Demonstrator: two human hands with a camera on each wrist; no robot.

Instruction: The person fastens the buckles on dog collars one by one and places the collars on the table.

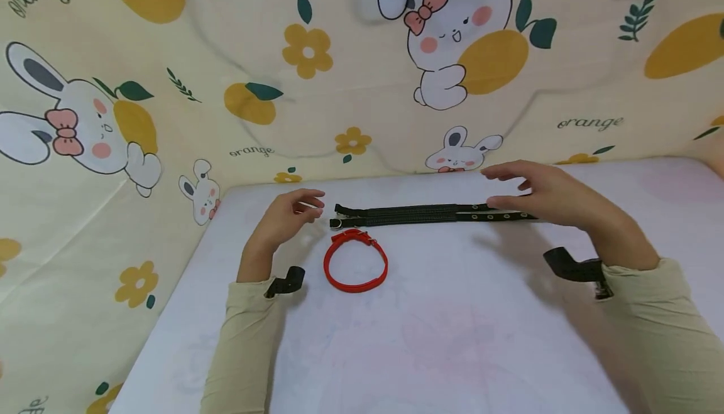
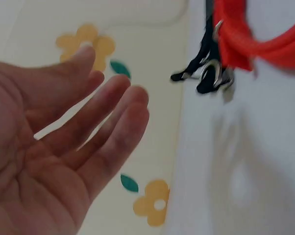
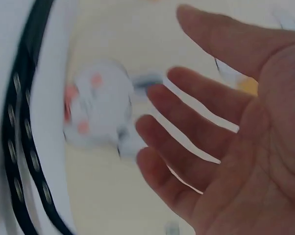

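Observation:
Two black straps (image 1: 418,214) with metal eyelets at the right end and a buckle at the left end lie side by side across the table. Just in front of their left end sits a red buckled collar (image 1: 355,288), closed into a ring. My left hand (image 1: 290,216) hovers left of the strap ends, its fingers loosely bent around nothing. Over the eyelet end is my right hand (image 1: 545,194), fingers spread and holding nothing. The right wrist view shows that palm (image 3: 235,147) apart from the straps (image 3: 20,127).
A white table surface (image 1: 452,338) stretches toward me. Behind and to the left hangs a cream cloth (image 1: 339,100) printed with rabbits, oranges and flowers. Small black wrist cameras (image 1: 571,266) sit at both cuffs.

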